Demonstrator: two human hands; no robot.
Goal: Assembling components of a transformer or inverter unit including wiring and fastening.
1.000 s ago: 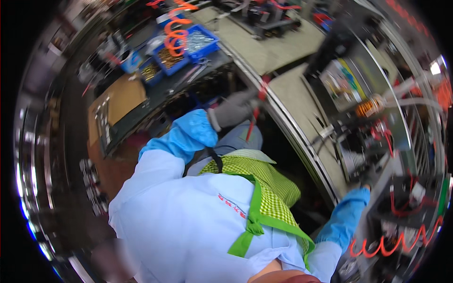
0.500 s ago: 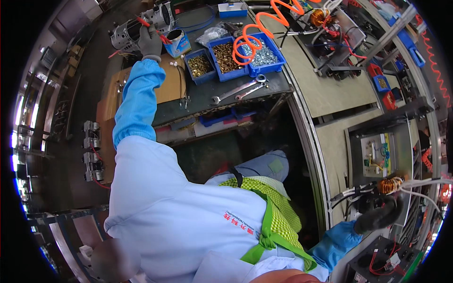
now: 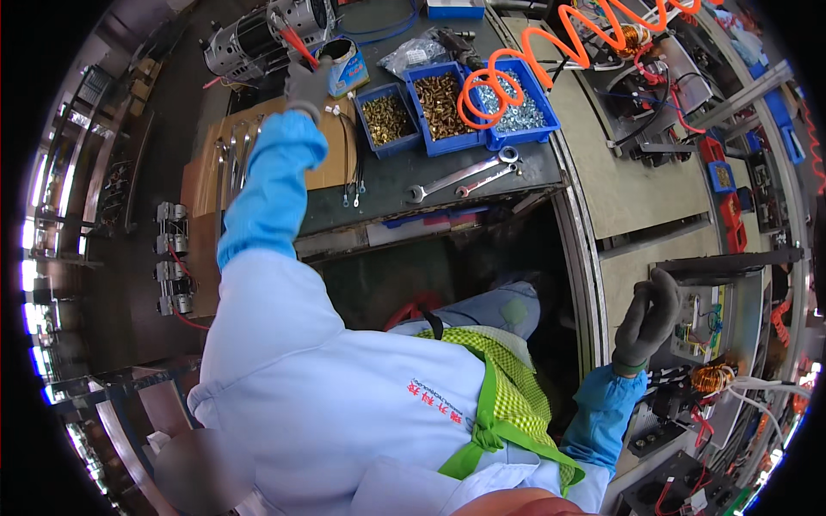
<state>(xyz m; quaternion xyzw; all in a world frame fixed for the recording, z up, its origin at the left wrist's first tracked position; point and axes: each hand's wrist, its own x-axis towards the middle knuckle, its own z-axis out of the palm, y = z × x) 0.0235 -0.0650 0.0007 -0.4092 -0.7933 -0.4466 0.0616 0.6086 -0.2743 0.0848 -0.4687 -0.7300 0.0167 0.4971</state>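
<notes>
– What do our blue bins hold?

– In the left bin (image 3: 397,148) we see small brassy pieces (image 3: 385,119); in the middle bin (image 3: 454,144), brown-bronze bolts (image 3: 440,105); in the right bin (image 3: 528,136), silvery fasteners, partly under the orange hose (image 3: 463,101). We can't make out what is in the tin (image 3: 348,76).

– Any writing?

– The tin's blue-and-yellow label is too small for us to read. Our white jacket (image 3: 335,387) carries red lettering on the chest.

– And our hands?

– Our left hand (image 3: 303,89), just beside the tin, is closed around a red-handled tool (image 3: 298,45), blurred above the bench. Our right hand (image 3: 647,322) grasps nothing, fingers loosely bent.

– What differs from half a second ago?

– Our right hand is away from the copper coil (image 3: 712,378) it was beside, and our left is closer to the tin.
</notes>
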